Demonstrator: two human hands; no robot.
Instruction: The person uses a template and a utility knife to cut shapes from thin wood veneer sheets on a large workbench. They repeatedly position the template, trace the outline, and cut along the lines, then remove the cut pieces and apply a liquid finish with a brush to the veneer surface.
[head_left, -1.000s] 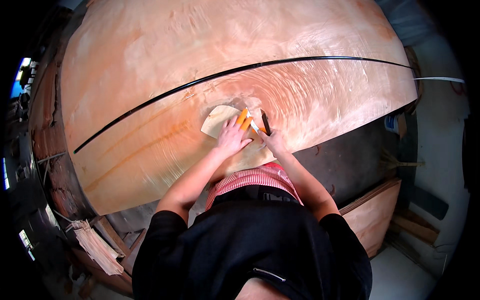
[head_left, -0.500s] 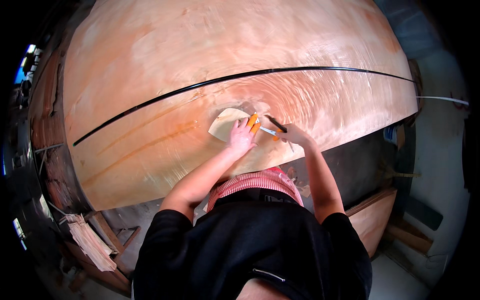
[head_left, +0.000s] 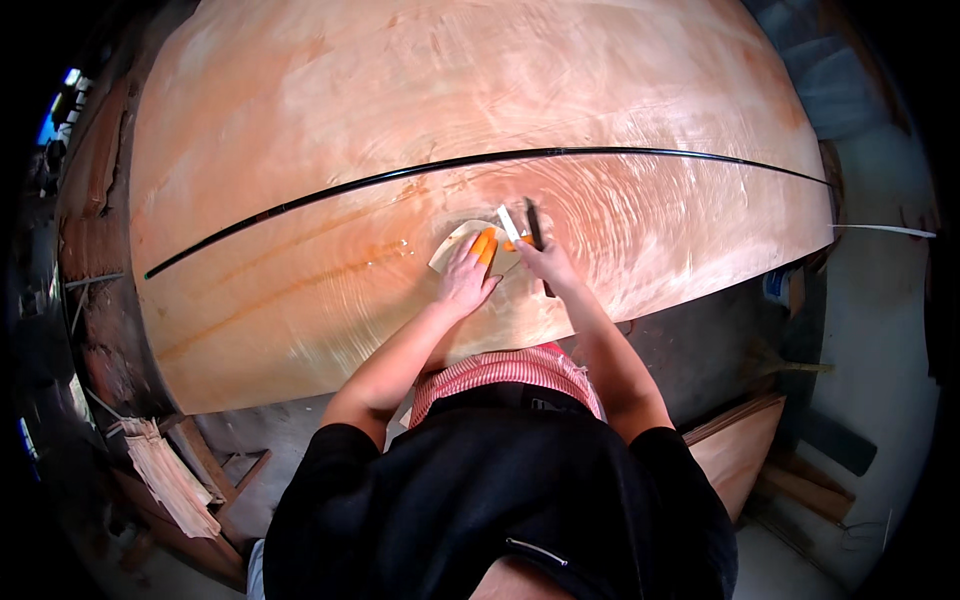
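Observation:
My left hand [head_left: 468,280] lies flat on a small pale veneer piece [head_left: 450,248], fingers stretched out and some wrapped in orange finger covers. The piece rests on a big wooden sheet [head_left: 330,240]. Just right of it, my right hand [head_left: 550,265] is closed around a slim dark stick-like tool [head_left: 534,222], whose lower end shows below the fingers. A white strip [head_left: 509,223] juts out from the same hand; whether it is gripped or part of a tool I cannot tell. Orange covers some right fingertips too.
A long thin black rod [head_left: 420,166] curves across the sheet beyond my hands. Stacked veneer strips [head_left: 172,478] stand at the lower left. Wooden panels [head_left: 742,445] lean at the lower right, with a broom [head_left: 790,366] above them.
My right hand has come left, closer to my left hand, and the dark tool and white strip have turned more upright. My left hand has shifted slightly left on the veneer piece.

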